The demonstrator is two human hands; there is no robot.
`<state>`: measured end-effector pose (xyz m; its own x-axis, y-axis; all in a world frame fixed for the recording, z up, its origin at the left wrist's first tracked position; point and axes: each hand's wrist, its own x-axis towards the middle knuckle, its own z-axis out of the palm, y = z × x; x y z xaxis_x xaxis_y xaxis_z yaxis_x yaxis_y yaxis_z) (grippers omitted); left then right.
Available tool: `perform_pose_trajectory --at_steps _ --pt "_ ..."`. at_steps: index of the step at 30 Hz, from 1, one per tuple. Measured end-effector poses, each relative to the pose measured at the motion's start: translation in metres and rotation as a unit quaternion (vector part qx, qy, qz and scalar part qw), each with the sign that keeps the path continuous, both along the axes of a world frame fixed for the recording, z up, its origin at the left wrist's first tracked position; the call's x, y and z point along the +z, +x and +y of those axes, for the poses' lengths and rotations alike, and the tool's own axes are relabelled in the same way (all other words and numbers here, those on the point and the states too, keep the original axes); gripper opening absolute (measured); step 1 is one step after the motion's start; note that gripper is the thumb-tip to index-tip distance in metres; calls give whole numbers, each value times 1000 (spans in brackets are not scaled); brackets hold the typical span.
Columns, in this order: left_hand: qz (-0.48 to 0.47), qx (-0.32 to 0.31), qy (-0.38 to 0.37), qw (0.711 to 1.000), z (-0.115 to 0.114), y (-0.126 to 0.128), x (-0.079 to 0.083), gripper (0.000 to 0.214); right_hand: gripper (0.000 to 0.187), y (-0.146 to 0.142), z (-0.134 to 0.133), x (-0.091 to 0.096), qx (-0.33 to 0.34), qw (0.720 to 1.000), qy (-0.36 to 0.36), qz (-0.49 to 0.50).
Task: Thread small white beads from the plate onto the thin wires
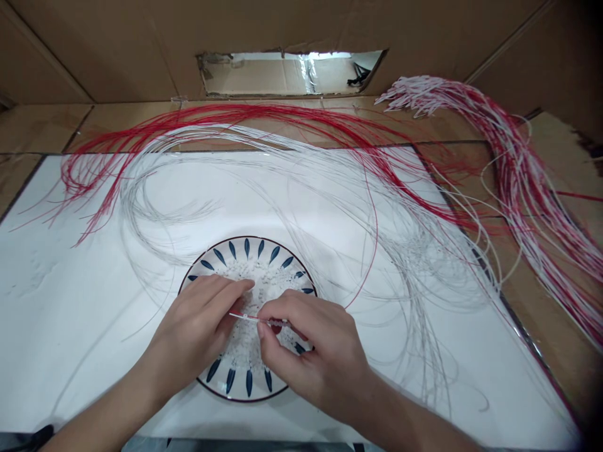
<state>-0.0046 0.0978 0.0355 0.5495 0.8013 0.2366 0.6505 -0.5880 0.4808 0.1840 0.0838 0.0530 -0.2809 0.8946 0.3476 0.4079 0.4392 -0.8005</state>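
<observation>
A round plate with dark blue leaf-shaped marks around its rim holds a heap of tiny white beads. My right hand pinches a red and a white cord between thumb and index finger over the plate. Small clear beads appear strung on the cords near those fingertips. The cord ends point left, close to my left hand. That hand rests over the plate's left side, its index finger stretched out and apart from the thumb; its other fingers are partly hidden.
Loose red cords and white cords sweep across the back of the white board. A thick red-and-white bundle lies at the right. Cardboard walls stand behind, with a cut-out slot.
</observation>
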Motion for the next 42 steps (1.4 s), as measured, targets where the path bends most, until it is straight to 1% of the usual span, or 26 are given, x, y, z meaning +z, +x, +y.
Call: perform_pose_trajectory --at_steps 4,8,10,12,14,15,19,22,26,30,33,37,42 --pt "-4 8 6 1000 1 -1 -2 41 10 0 1 0 -1 1000 5 3" --pt "-16 12 -4 1000 0 -1 4 35 10 1 2 -1 -6 1000 1 -6" --pt "-44 34 -22 998 -2 0 9 33 10 2 2 0 -6 1000 1 -7" --pt "-86 73 -64 992 -5 1 14 31 9 2 2 0 -8 1000 1 -7" --pt "-147 114 -130 974 -7 2 17 28 8 2 2 1 -12 1000 -1 -7" --pt "-183 130 -166 960 -7 2 19 27 8 2 2 1 -14 1000 -2 -8" --pt "-316 169 -289 888 -5 2 21 23 9 2 2 3 -20 1000 -15 2" --pt "-382 172 -348 839 -1 0 22 24 9 3 2 7 -21 999 -33 12" --pt "-412 182 -397 800 2 -3 26 29 10 3 2 10 -24 998 -49 15" --pt "-422 190 -437 772 1 -5 26 32 10 3 2 9 -24 998 -48 13" --pt "-434 179 -451 759 1 -6 24 33 10 2 2 8 -27 999 -44 11" --pt "-442 172 -455 754 2 -5 23 33 9 2 2 8 -25 999 -42 11" --pt "-441 173 -452 756 3 -5 25 34 9 4 1 10 -21 999 -43 9"
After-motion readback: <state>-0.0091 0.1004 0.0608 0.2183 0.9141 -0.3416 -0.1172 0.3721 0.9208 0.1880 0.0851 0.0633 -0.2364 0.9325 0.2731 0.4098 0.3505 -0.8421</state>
